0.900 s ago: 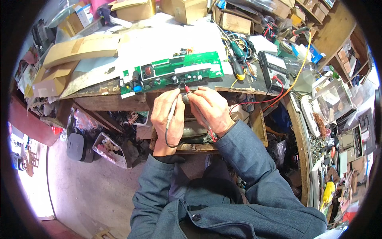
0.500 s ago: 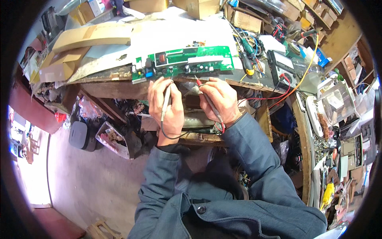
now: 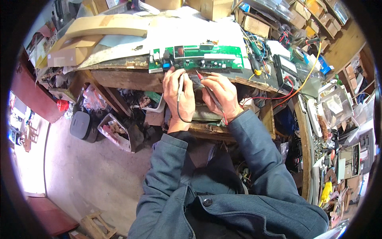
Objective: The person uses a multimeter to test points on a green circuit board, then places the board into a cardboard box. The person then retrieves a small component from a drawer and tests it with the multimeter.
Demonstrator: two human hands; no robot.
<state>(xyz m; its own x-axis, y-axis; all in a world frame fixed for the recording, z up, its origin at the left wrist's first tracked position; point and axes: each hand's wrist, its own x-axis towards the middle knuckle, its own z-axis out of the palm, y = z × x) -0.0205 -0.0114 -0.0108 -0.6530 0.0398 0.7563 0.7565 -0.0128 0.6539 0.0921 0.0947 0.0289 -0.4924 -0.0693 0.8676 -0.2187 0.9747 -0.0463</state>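
In the upper centre of the frame, the board (image 3: 195, 61), green and fitted with components, is laid along the front edge of the bench (image 3: 119, 80). Just below it, two hands are held near each other but apart. The grey probe (image 3: 180, 91) is gripped in the left hand (image 3: 186, 99); its tip cannot be made out. The red-tipped probe (image 3: 215, 100) is gripped in the right hand (image 3: 225, 93), its point directed at the board's lower edge; whether contact is made cannot be told. At upper right, the meter (image 3: 284, 65) is placed with a red lead (image 3: 274, 98) attached. Between board and meter, a screwdriver (image 3: 254, 63) is positioned. Behind the board, the bench is covered by a white sheet (image 3: 179, 34).
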